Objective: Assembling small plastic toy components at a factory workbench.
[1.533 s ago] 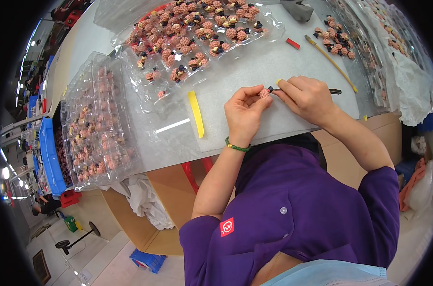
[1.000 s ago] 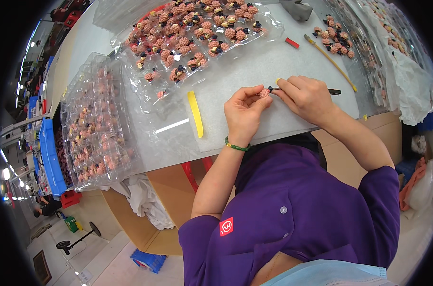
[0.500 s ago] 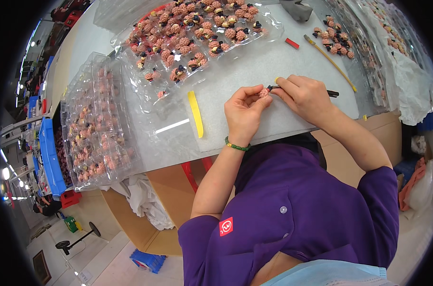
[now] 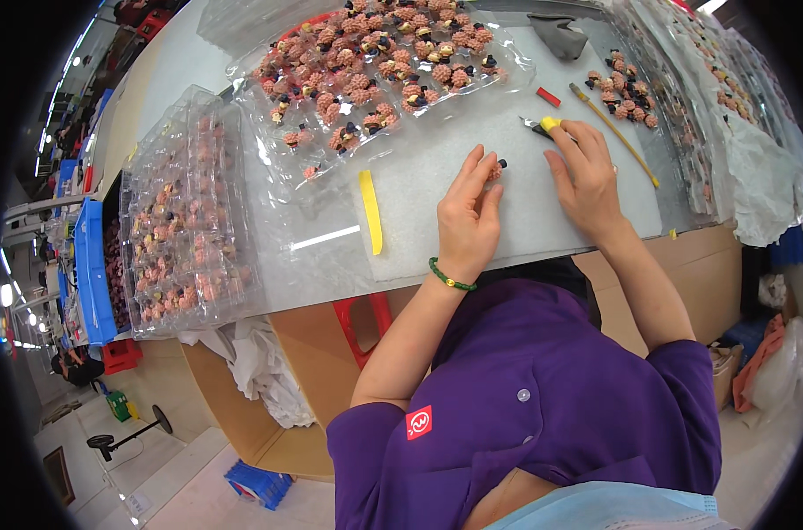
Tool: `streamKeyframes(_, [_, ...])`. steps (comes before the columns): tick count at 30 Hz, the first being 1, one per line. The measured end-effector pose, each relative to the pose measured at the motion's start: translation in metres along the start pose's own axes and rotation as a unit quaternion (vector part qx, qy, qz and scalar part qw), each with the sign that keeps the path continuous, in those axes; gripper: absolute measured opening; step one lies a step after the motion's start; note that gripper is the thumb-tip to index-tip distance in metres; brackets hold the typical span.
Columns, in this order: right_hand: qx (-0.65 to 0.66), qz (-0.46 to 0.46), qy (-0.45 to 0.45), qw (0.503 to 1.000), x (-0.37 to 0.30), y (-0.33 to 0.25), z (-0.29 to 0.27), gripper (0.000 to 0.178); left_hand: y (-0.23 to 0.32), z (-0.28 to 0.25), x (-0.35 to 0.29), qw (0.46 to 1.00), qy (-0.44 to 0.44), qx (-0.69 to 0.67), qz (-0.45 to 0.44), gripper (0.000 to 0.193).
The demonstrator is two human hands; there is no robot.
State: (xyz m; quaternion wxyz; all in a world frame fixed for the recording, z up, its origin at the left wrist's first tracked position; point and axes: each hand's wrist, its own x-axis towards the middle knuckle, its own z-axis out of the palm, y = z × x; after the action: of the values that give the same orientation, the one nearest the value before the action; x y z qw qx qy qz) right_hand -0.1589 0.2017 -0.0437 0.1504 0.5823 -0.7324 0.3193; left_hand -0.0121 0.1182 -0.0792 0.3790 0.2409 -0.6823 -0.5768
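My left hand (image 4: 468,221), with a green bead bracelet on its wrist, holds a small pink bobbly figurine (image 4: 495,171) between fingers and thumb. A dark tip shows on the figurine, while part of it hides behind my fingers. My right hand (image 4: 587,181) is to the right, thumb and index finger apart, a yellow cover on one fingertip. That fingertip is at a slim dark tool (image 4: 536,127) with a pale pointed end, whose kind I cannot make out. A white foam sheet (image 4: 419,208) lies beneath both hands.
Clear plastic trays (image 4: 366,124) of similar figurines stand ahead; more trays (image 4: 176,238) are stacked at left. Loose figurines (image 4: 627,93) lie at right near a yellow-handled brush (image 4: 618,137). A red block (image 4: 548,97), grey cloth (image 4: 559,37) and yellow strip (image 4: 371,212) lie on the table.
My hands have parted. My right hand has moved away from the figurine and up to the right with its fingers opened; the dark tool's point now shows beyond them. My left fingers have straightened.
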Motion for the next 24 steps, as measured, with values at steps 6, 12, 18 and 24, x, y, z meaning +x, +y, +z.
streamKeyframes(6, [0.105, -0.046, 0.033, 0.993, -0.03, -0.022, -0.004, 0.027, -0.005, -0.003, -0.001, 0.998, -0.012, -0.043, -0.042, 0.047])
streamKeyframes(12, [0.224, -0.127, -0.028, 0.966, -0.084, -0.048, -0.009, 0.025, 0.005, -0.003, -0.002, 0.999, 0.021, -0.035, -0.012, 0.046])
streamKeyframes(18, [0.277, -0.102, -0.218, 0.93, -0.132, -0.062, 0.009, 0.019, -0.001, -0.007, -0.008, 1.0, 0.02, -0.008, 0.0, 0.039])
streamKeyframes(24, [0.122, 0.153, -0.472, 0.86, -0.172, -0.01, 0.06, 0.033, -0.001, -0.004, -0.007, 0.997, 0.022, 0.054, 0.049, 0.036])
